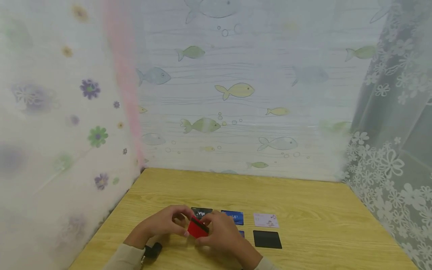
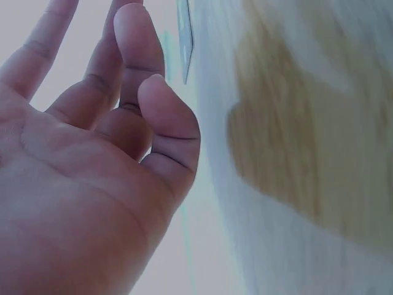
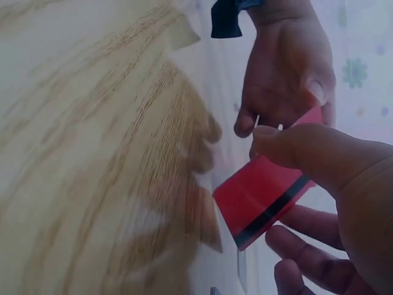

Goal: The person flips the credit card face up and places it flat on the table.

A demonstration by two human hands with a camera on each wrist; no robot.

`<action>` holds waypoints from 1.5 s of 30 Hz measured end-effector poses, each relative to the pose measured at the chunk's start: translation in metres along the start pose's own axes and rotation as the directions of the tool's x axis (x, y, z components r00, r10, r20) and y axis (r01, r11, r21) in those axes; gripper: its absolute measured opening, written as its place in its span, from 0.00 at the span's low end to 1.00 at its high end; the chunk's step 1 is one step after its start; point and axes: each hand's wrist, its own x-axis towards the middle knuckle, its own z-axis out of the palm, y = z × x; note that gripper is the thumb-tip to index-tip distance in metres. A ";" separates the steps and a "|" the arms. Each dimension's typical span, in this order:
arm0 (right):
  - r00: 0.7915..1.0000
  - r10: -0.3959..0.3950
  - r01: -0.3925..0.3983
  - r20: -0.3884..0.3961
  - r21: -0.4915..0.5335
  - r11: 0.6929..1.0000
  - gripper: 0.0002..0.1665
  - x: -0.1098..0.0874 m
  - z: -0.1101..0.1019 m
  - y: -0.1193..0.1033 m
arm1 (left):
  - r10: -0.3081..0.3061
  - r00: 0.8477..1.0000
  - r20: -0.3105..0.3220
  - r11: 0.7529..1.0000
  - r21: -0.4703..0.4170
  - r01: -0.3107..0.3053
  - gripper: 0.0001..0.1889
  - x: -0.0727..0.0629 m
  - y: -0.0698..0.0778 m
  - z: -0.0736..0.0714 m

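You have the red card [image 1: 198,228] between both hands, tilted and lifted off the counter [image 1: 314,210] at its near side. Your right hand [image 1: 224,232] has the firmer-looking grip: its thumb lies across the card's face, with fingers behind. Your left hand [image 1: 165,224] has a lighter grip, with thumb and index finger closed on the card's left edge; the left wrist view doesn't show that contact, so you can't tell how firm it is.

The likeliest trouble is a slip: if your right thumb relaxes while the left has only the edge, the smooth card could twist or drop. Squeezing from both sides could bow it.

Watch your right hand's nearness to the other cards as well. A blue card [image 1: 241,233] is mostly hidden behind it, and the blue VIP card [image 1: 236,217] lies just beyond; a low sweep right could nudge either. On the far side, the black Vip card [image 1: 201,212] sits close to your fingertips, so a careless push could skew it.
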 end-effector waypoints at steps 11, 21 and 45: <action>0.998 -0.057 0.060 -0.028 0.126 0.990 0.26 -0.003 -0.004 -0.001 | 0.031 0.999 0.022 0.998 -0.056 -0.029 0.27 0.002 -0.001 0.002; 0.998 -0.051 0.062 -0.043 0.317 0.946 0.28 -0.004 -0.002 0.001 | -0.014 0.997 0.071 0.995 -0.095 0.021 0.31 0.002 -0.008 0.001; 0.996 0.063 -0.029 -0.058 0.465 0.885 0.30 -0.002 -0.008 0.001 | -0.043 0.999 -0.006 0.998 -0.045 0.042 0.23 0.001 -0.009 -0.003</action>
